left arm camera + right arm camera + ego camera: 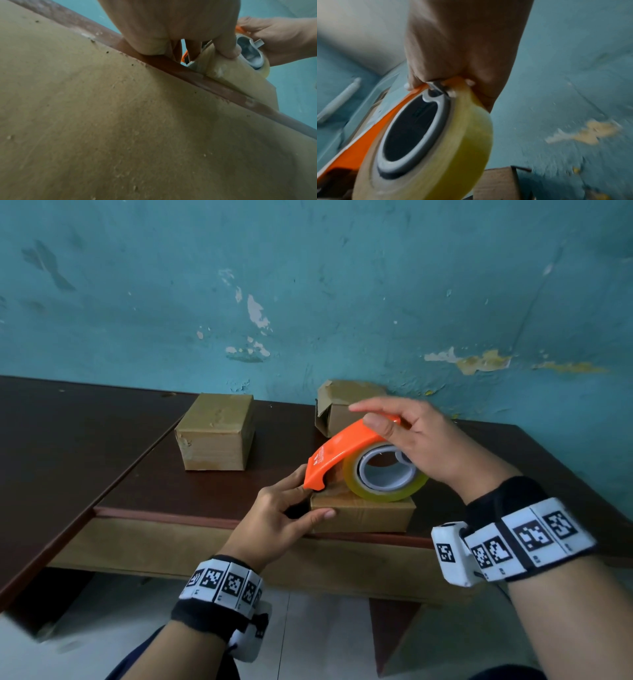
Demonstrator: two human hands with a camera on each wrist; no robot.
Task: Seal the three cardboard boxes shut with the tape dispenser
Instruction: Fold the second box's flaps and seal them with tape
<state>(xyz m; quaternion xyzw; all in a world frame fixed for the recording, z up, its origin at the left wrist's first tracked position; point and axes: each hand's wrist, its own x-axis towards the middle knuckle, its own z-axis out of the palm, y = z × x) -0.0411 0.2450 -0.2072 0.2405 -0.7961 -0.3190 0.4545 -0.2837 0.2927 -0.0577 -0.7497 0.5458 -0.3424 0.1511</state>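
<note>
Near box [363,513] at bench [205,494] front edge: under taping. Left hand [284,515] pinched round its corner; right hand [411,436] gripped tape dispenser [342,453] atop. Next, likely: drawn across, cut. Rear box [339,412] flap open.

Near box [363,513]: top mostly hidden under dispenser [337,455] and tape roll [385,475]; any tape laid there not discernible. Far right box [337,412]: right part hidden behind right hand [416,441]. Left hand [281,517]: fingertips tucked under dispenser nose, contact unclear. Right wrist view blurred; dispenser cut off at bottom left edge.
</note>
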